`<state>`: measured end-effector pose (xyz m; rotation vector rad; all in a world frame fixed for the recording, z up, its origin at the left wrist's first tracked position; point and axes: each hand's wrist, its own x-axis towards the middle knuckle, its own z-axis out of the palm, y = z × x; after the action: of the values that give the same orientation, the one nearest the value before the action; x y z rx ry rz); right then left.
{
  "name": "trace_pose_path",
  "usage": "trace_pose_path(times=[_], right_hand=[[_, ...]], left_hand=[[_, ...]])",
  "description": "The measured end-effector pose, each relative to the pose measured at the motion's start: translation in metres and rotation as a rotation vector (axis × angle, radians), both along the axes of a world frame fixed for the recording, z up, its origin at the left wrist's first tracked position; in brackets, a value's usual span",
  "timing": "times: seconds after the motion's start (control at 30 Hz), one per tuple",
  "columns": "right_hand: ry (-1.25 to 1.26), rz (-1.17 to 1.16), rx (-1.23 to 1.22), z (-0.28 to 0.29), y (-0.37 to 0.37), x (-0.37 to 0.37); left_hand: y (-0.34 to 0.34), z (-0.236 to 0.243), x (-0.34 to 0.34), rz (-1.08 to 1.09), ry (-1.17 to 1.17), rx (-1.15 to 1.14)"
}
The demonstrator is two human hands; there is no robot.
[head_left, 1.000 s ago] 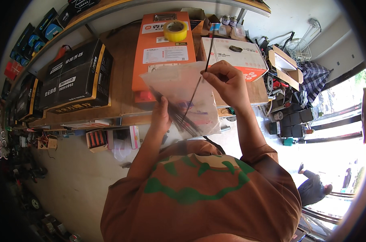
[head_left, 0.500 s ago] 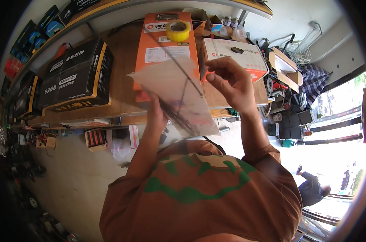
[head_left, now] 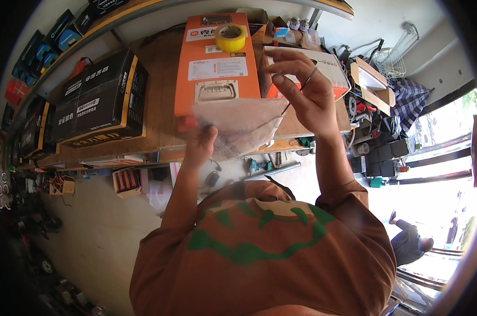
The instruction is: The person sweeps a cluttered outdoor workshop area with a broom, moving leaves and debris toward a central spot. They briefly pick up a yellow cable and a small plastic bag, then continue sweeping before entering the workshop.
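My left hand [head_left: 200, 145] grips a translucent plastic bag [head_left: 241, 126] by its left end, thumb on top. The bag is spread sideways above the bench's front edge, and thin dark lengths show faintly inside it. My right hand [head_left: 307, 97] is raised past the bag's right end, thumb and fingers bent around a thin dark rod [head_left: 303, 84]. This rod slants up from the bag's right edge and runs between the fingers; its exact kind cannot be made out. Behind the bag lies an orange box [head_left: 217, 58] with a roll of yellow tape [head_left: 231, 39] on it.
A large black box [head_left: 93, 100] is on the wooden bench [head_left: 162, 79] at left. To the right, a white-and-orange carton [head_left: 328, 68] sits behind my right hand. A teal power tool [head_left: 258, 166] lies below the bench. Another person [head_left: 409, 243] is at far right.
The bag has swung from hanging down to lying more level, nearer my left side. My right hand, apart from the dark rod before, now has it between its fingers.
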<state>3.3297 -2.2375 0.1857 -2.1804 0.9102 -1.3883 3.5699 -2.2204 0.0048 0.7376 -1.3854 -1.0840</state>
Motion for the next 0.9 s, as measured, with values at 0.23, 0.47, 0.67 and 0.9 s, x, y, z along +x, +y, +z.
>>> trace_pose_path(times=[0.23, 0.47, 0.67, 0.9], right_hand=[[-0.375, -0.085, 0.242, -0.011, 0.002, -0.004], [0.064, -0.023, 0.075, -0.013, 0.001, -0.008], [-0.227, -0.1, 0.145, -0.015, 0.013, -0.004], [-0.285, -0.055, 0.297, -0.019, 0.015, -0.004]], left_hand=[[0.0, 0.007, 0.017, 0.049, -0.079, 0.095], [-0.001, 0.013, 0.013, 0.035, -0.011, -0.007], [-0.002, 0.021, 0.014, 0.032, 0.132, 0.05], [-0.005, 0.033, 0.019, 0.051, -0.085, -0.051]])
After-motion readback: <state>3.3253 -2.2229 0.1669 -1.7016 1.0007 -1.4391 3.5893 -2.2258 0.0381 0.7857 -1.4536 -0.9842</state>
